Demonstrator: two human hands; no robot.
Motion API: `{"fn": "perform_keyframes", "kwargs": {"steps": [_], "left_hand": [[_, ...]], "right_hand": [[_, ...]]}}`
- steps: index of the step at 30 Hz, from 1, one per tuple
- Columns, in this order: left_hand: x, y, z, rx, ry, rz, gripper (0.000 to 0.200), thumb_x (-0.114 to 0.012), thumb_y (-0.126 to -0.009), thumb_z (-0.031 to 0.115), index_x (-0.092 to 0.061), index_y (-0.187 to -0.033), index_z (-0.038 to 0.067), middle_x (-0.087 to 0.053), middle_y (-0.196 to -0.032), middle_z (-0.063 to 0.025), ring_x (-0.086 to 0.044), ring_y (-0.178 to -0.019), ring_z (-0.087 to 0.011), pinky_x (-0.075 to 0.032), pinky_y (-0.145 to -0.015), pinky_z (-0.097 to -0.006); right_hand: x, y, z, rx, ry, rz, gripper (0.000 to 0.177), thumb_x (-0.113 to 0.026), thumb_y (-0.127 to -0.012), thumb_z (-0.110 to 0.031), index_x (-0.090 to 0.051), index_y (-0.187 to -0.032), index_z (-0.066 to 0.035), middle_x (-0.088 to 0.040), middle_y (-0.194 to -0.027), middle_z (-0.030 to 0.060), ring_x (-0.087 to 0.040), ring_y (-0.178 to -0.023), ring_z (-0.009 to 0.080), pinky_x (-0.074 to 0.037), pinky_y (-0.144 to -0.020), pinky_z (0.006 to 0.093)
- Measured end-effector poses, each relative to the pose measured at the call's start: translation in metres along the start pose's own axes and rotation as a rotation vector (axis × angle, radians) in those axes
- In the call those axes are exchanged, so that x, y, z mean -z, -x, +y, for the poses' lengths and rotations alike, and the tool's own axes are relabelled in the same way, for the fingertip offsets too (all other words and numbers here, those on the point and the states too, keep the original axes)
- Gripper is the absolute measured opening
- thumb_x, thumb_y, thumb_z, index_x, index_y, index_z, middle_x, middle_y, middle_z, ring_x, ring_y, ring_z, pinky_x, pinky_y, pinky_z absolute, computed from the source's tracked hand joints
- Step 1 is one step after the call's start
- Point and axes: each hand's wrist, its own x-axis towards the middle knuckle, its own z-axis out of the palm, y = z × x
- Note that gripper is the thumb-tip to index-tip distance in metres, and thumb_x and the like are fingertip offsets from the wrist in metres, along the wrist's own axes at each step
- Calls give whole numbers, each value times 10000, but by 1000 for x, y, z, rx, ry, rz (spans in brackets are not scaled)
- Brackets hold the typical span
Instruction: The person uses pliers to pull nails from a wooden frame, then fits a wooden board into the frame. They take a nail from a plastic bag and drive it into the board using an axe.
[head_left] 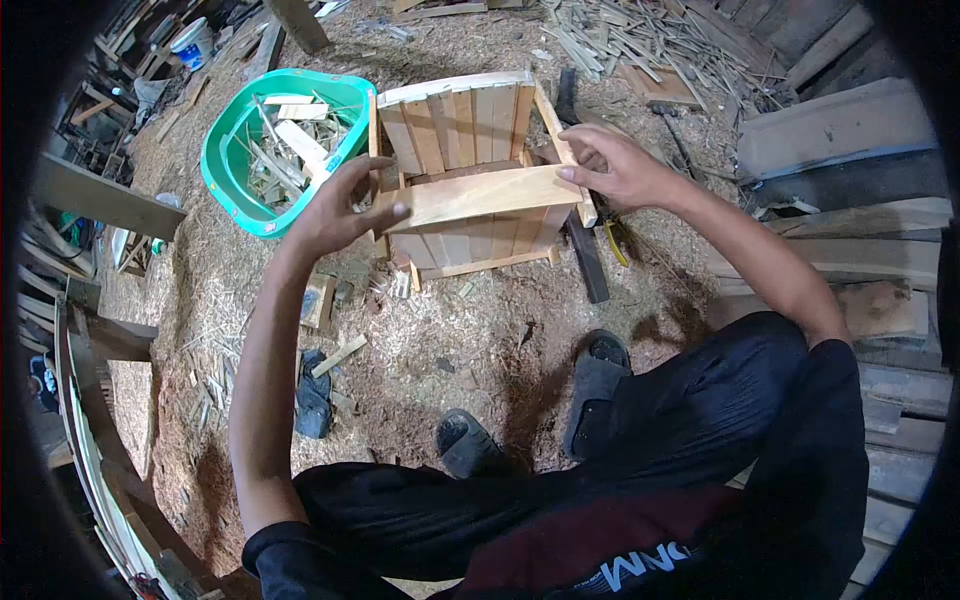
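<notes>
Between the two hands: a pale board (487,195) lies across the near top edge of a wooden box (478,240), its length running from left to right.
Left hand (345,205): closed round the board's left end, thumb on the near side, fingers bent toward the far side.
Right hand (612,170): pinching the board's right end, thumb on the board, fingers bent beside the side rail (553,125); how firm the pinch is, I cannot tell.
Wooden box: stands in front of the person, with slats making up the far and near walls; a pale curved strip (455,87) tops the far wall.
Green tub (222,170): just left of the box, holding wood scraps (300,145).
Right of the box: a dark bar (588,262) lies at a slant, with a yellow thing (615,245) near it, too small to name.
Ground (400,345): covered in shavings and chips; a black cloth (313,395) lies on the left, near a short stick (340,355).
Feet: two dark sandals (597,385), set apart below the box.
Farther off: loose sticks (640,40) at the top right, planks (850,130) along the right, a white bucket (193,42) at the top left.
</notes>
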Motion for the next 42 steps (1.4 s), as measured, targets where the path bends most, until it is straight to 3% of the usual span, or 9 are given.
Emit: {"fn": "perform_keyframes", "kwargs": {"steps": [2,6,9,15,24,29,35,38,42], "left_hand": [[-11,-15,0,-313,-198,174,469,-733,-923,228,-558,-1316,40,-650,-1223,-128,-597,-1180,-221,-468,-995,-368],[-52,-42,35,-559,-284,267,442,-773,-854,240,-617,-1205,21,-654,-1157,-203,-628,-1121,-349,-484,-963,-410],[-84,-61,65,-548,-201,200,374,-751,-832,201,-652,-1132,0,-683,-1074,-215,-653,-1037,-386,-499,-936,-431],[-119,-103,103,-541,-196,241,302,-709,-901,193,-664,-1132,3,-709,-1094,-182,-668,-1087,-313,-506,-913,-394],[-71,-27,99,-489,-177,442,176,-704,-904,59,-691,-1075,18,-718,-1033,-96,-672,-961,-170,-502,-841,-295],[-18,64,46,-347,-264,653,149,-692,-908,59,-702,-1053,29,-722,-1013,-77,-666,-980,-170,-493,-890,-318],[-6,134,-95,-16,-170,845,136,-703,-871,106,-723,-988,39,-729,-963,-130,-697,-945,-259,-522,-861,-374],[-19,156,-147,210,-98,883,172,-674,-877,139,-729,-996,28,-729,-864,-149,-698,-768,-269,-538,-757,-379],[-31,171,-235,371,-129,778,214,-646,-878,147,-720,-1034,21,-725,-908,-184,-706,-822,-321,-549,-807,-413]], "right_hand": [[1,2,-2,-29,-9,54,588,-646,-960,-398,-535,-1322,53,-568,-1196,192,-617,-1043,283,-515,-901,389],[-6,4,10,20,-21,166,446,-615,-966,-296,-576,-1247,48,-603,-1133,195,-645,-987,278,-522,-846,404],[-8,9,9,48,-19,302,359,-638,-943,-243,-618,-1172,32,-639,-1017,187,-657,-918,318,-522,-822,404],[7,17,13,-144,-142,402,273,-606,-968,-181,-643,-1146,22,-688,-1043,161,-672,-926,221,-534,-785,344],[-3,-17,-59,319,-21,420,228,-630,-931,-133,-642,-1088,32,-677,-954,164,-686,-845,229,-546,-718,358],[-51,-41,-136,553,-213,134,184,-651,-906,-101,-630,-1023,40,-684,-925,163,-685,-850,276,-542,-776,414],[-160,-68,-207,453,-369,-199,184,-630,-908,-109,-636,-1044,15,-682,-912,186,-690,-848,294,-541,-764,387],[-218,-91,-223,326,-418,-320,208,-636,-908,-138,-649,-1045,18,-692,-898,184,-685,-808,274,-530,-737,397],[-303,-123,-212,190,-326,-303,198,-601,-909,-127,-652,-1015,33,-677,-951,245,-671,-911,402,-514,-824,471]]}}
